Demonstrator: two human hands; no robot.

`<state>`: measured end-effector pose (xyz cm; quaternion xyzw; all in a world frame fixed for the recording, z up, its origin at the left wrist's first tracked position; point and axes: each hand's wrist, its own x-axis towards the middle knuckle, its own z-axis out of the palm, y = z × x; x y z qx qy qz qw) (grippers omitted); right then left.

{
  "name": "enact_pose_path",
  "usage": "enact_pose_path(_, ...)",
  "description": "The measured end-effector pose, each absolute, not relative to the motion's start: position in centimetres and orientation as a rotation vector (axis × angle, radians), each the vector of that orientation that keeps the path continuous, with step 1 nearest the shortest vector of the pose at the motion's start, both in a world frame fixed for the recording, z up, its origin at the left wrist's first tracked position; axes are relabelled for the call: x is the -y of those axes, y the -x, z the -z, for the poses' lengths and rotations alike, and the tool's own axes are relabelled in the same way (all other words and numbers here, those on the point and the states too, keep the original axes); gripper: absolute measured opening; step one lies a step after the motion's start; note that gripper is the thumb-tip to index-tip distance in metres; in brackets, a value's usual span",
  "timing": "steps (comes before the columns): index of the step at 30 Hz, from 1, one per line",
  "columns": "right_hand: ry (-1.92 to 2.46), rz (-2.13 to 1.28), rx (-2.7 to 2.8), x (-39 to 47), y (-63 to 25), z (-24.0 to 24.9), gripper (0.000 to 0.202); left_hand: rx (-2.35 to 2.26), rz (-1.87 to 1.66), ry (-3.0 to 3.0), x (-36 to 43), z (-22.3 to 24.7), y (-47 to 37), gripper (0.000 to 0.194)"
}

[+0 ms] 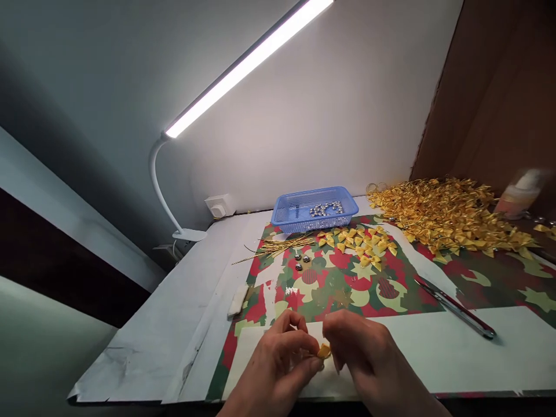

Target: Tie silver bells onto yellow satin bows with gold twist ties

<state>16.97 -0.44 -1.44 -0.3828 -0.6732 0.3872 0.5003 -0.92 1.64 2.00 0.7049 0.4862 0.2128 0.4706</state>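
Near the front edge of the table, my left hand (284, 359) pinches a small yellow bow (324, 351) between thumb and forefinger. My right hand (362, 353) is just to the right of the bow, its fingers curled and closed; whatever lies between its fingertips is hidden. Both hands are over a white sheet (460, 341). Beyond them, several loose yellow bows (365, 243) lie on the patterned red and green cover (325, 289). Three small silver bells (299, 266) sit left of those bows, close to a bundle of gold ties (282, 246).
A blue basket (315, 208) with silver bells stands by the wall. At the back right are a large heap of yellow bows (452, 214) and a bottle (519, 194). Tweezers (456, 307) lie at the right, a white pad (238, 301) at the left. A lamp (247, 66) hangs above.
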Motion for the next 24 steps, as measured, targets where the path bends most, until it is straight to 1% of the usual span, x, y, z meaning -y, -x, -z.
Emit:
enact_pose_path(5,0.968,-0.978,1.491,0.6,-17.7,1.3,0.015,-1.182,-0.542,-1.712,-1.7,-2.3,1.0,0.012)
enact_pose_path(9,1.112,-0.972,1.336,0.7,-20.2,0.9,0.02,-1.265,-0.567,-1.702,-1.8,-2.7,2.0,0.015)
enact_pose_path(13,1.205,-0.898,1.203,1.0,-22.1,0.3,0.022,-1.311,-0.576,-1.703,-1.7,-3.2,2.6,0.015)
enact_pose_path(18,1.291,-0.857,1.188,1.3,-23.1,0.1,0.026,-1.333,-0.582,-1.719,-1.4,-3.6,2.4,0.016)
enact_pose_path(24,1.453,-0.646,1.122,2.0,-25.3,-0.9,0.032,-1.316,-0.588,-1.706,-1.4,-3.5,2.5,0.014)
